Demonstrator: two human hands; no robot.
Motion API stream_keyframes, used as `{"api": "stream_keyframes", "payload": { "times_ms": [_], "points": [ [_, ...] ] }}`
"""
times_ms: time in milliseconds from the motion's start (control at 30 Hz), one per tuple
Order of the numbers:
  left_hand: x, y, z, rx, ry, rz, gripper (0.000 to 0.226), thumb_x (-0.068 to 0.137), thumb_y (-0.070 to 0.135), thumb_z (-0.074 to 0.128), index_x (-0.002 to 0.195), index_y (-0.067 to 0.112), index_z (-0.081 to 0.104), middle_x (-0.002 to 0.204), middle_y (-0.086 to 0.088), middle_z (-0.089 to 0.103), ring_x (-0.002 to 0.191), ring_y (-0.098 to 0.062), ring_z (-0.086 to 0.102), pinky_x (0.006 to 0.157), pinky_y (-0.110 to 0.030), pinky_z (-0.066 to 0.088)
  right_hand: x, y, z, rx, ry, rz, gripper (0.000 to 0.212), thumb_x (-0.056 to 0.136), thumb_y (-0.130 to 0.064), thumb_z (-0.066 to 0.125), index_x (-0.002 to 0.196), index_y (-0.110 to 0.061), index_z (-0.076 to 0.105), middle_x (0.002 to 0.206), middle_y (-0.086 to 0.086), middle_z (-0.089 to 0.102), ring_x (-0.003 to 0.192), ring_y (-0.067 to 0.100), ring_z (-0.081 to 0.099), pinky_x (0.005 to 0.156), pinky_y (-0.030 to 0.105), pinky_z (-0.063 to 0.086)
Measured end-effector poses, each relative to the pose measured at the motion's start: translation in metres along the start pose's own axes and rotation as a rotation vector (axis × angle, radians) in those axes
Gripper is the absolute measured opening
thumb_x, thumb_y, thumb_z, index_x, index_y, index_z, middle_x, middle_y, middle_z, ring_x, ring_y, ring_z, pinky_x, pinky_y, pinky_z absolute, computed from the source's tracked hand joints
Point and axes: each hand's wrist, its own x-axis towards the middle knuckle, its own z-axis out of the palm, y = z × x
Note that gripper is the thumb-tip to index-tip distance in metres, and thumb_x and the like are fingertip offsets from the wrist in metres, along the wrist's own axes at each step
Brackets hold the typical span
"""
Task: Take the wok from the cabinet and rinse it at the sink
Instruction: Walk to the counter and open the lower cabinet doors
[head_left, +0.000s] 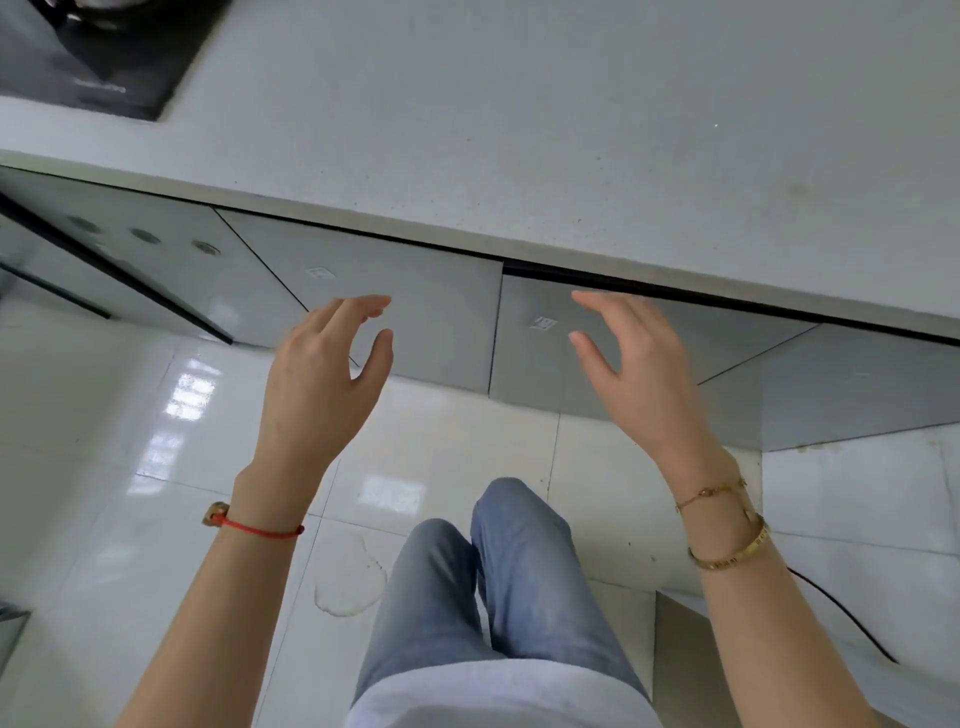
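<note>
Two grey cabinet doors sit under the white countertop (519, 130), both closed: a left door (415, 312) and a right door (530, 358), each with a small sticker. My left hand (322, 374) hovers in front of the left door, fingers apart, holding nothing. Over the right door my right hand (634, 364) is held up the same way, fingers spread and empty. Neither hand touches a door. No wok and no sink are in view.
A black cooktop (93, 57) is set into the counter at the top left. Below it is a panel with three round knobs (145, 236). The floor is glossy white tile (130, 467) with a wet ring (348, 587). A black cable (847, 618) lies at the right.
</note>
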Motion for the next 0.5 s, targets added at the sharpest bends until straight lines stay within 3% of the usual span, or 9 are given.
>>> {"api": "stream_keyframes", "payload": {
  "times_ms": [267,500],
  "points": [
    [-0.013,-0.079,0.109,0.041,0.103,0.083,0.028,0.097,0.021,0.058,0.124,0.014,0.062,0.118,0.001,0.067,0.111,-0.020,0.063,0.094,-0.037,0.050,-0.002,0.071,0.114,-0.019,0.184,-0.144,0.032,0.097,-0.015,0.061,0.128,-0.011,0.062,0.123,0.002,0.065,0.117,0.021,0.057,0.103,0.036,0.044],
    [0.002,-0.111,0.178,0.024,0.291,0.278,0.028,0.096,0.018,0.058,0.123,0.011,0.063,0.115,0.001,0.068,0.108,-0.019,0.063,0.093,-0.036,0.050,0.012,0.100,0.177,-0.003,0.371,-0.301,0.031,0.098,-0.017,0.061,0.128,-0.011,0.062,0.121,0.002,0.065,0.118,0.020,0.057,0.104,0.031,0.043]
  ]
}}
